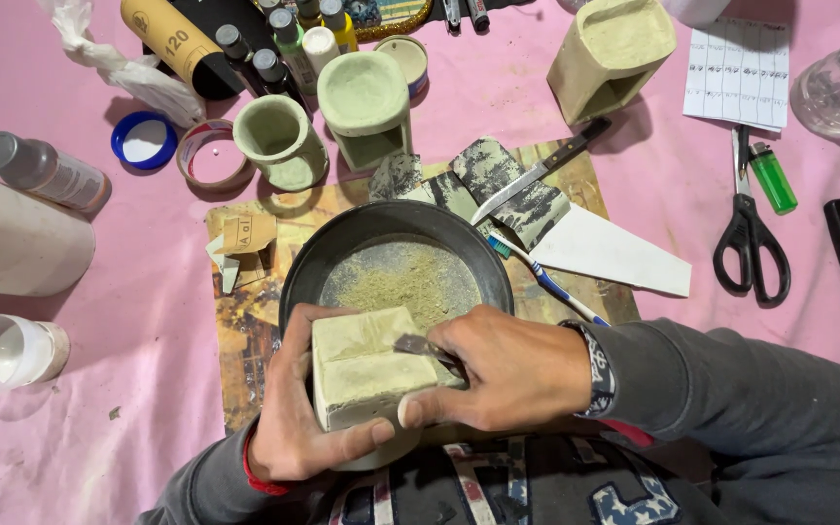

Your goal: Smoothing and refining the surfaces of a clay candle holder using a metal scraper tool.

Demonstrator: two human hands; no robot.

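Note:
My left hand (296, 418) grips a pale green, block-shaped clay piece (362, 369) from below and from the left, holding it over the near rim of a black pan (342, 241). My right hand (512, 369) pinches a small grey scrap of sandpaper (416, 344) against the top right of the block. Greenish dust lies in the bottom of the pan. The pan rests on a worn printed board (245, 331).
Similar green clay pieces stand behind: a round cup (279, 141), a hollow holder (366, 102), a larger one (610, 53). A knife (537, 173), a toothbrush (546, 282), sandpaper pieces, scissors (749, 233), a green lighter (773, 178), paint bottles and jars lie about on the pink cloth.

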